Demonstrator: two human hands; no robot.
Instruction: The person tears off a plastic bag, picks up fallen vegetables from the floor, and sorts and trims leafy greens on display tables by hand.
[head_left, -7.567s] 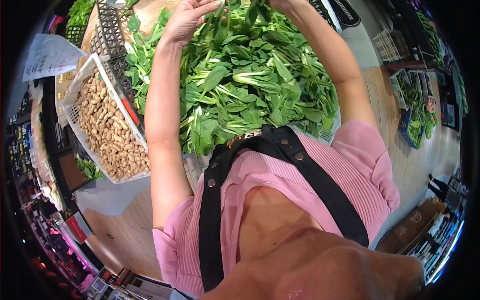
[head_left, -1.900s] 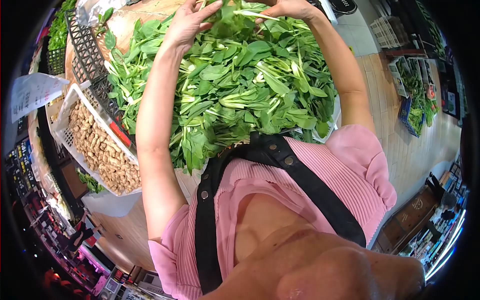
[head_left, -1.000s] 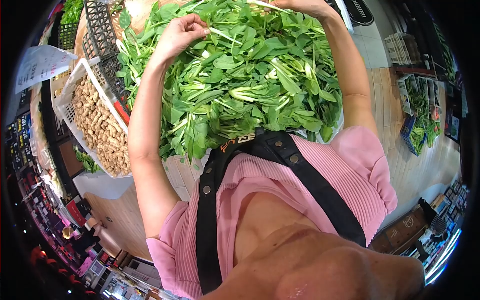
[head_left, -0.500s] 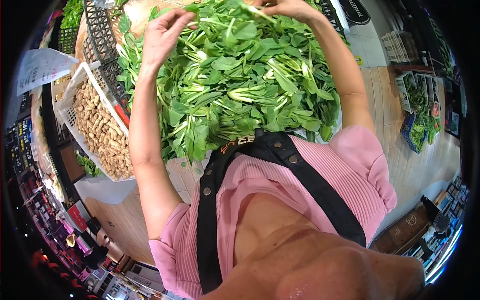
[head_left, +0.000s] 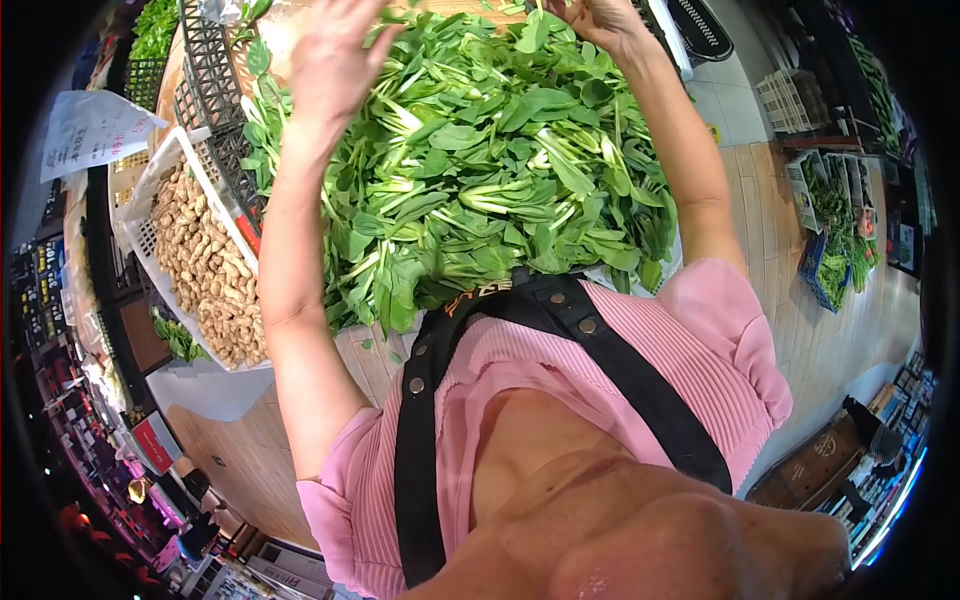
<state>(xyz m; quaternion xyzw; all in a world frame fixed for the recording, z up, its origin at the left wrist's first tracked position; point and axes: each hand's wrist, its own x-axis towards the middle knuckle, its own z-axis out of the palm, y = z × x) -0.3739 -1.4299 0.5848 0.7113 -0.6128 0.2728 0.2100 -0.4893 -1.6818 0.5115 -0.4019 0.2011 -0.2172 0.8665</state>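
A large heap of loose leafy greens [head_left: 480, 170] with pale stems lies in front of me. Above its left edge is my left hand [head_left: 335, 55], blurred by motion, its thumb apart from the fingers and nothing visible in it. At the heap's far right side my right hand [head_left: 605, 22] has its fingers closed around a green stalk, partly cut off by the top edge of the view. A single leaf [head_left: 535, 32] hangs just left of those fingers.
A white crate [head_left: 150, 245] of peanuts [head_left: 205, 270] stands left of the heap, beside black plastic crates [head_left: 208, 75]. A paper sign [head_left: 95, 130] hangs over it. On the right floor are a pale crate [head_left: 792, 100] and a blue crate of greens [head_left: 826, 270].
My left hand has opened, moving up from the stem it was pinching. My right hand has shifted slightly right and up. Before, it held a pale-stemmed stalk over the heap.
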